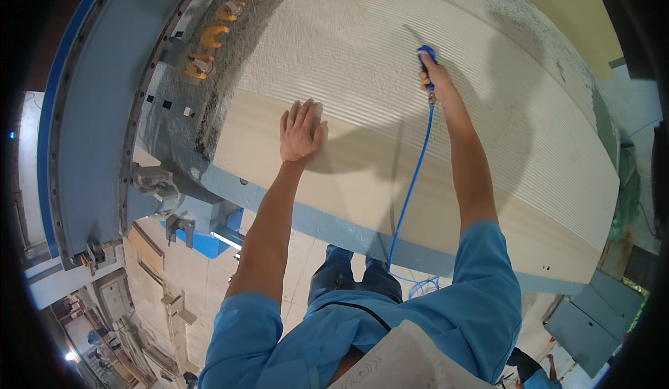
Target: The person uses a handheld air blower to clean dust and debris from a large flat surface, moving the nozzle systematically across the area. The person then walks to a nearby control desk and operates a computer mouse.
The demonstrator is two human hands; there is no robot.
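A large pale board (258,135) lies in front of me, smooth along the near strip and cut with fine parallel grooves farther off. Pale dust and shavings cover much of the grooved part. My left hand (300,135) rests flat on the smooth strip, fingers stretched out and nothing held. Out over the grooves, my right hand (440,81) is wrapped round a blue air blow gun (427,53), whose thin nozzle points away to the upper left. From the gun's lower end a blue hose (416,173) runs back across the board and over its near edge.
Left of the board stand several yellow tool-holder forks (213,37) and a long blue-grey machine beam (90,117). A grey machine edge (313,232) borders the near side. Hose coils (424,288) hang by my legs. At lower right are a grey cabinet (584,333) and another person (540,378).
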